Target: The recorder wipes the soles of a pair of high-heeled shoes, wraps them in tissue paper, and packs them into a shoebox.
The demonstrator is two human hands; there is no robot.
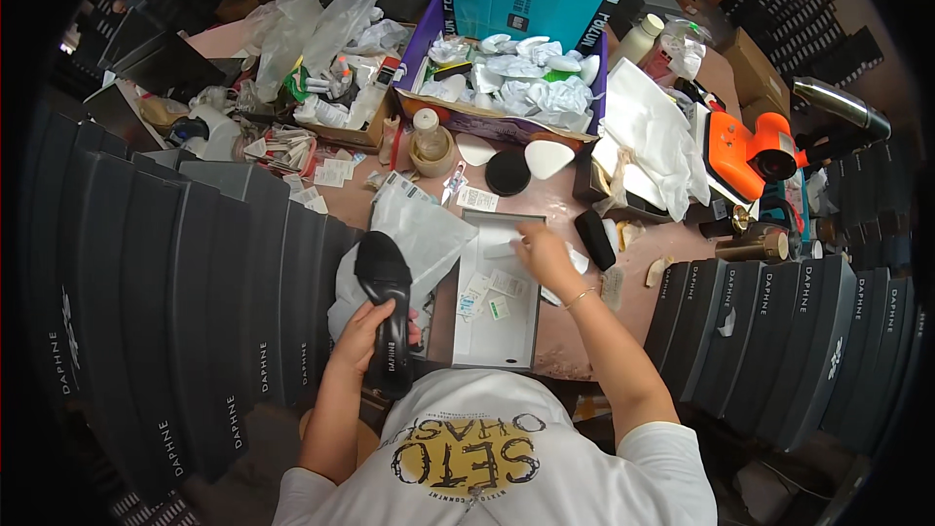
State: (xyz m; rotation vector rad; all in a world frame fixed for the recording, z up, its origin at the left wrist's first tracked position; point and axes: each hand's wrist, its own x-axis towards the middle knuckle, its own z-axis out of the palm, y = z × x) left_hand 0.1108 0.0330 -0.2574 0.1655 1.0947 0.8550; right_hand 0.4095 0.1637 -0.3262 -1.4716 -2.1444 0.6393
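Observation:
My left hand [364, 333] grips a black slip-on shoe [384, 278] by its middle, toe pointing away from me and insole facing up. Under it and beyond lies a sheet of white tissue paper [419, 234]. To the right of the shoe an open shoebox [538, 326], white inside with a dark rim, holds several small printed labels [500, 308]. Over the far part of this box is my right hand [543, 251], its fingers bent together. A small pale patch shows by its fingertips; whether it is held is hard to make out.
Stacks of dark grey shoeboxes [205, 273] rise at the left, more shoeboxes [769, 331] at the right. Behind stand a purple box [497, 119] of crumpled paper, a bottle [427, 127], a round black pad [507, 173], a black brush-like block [595, 240] and an orange device [735, 151].

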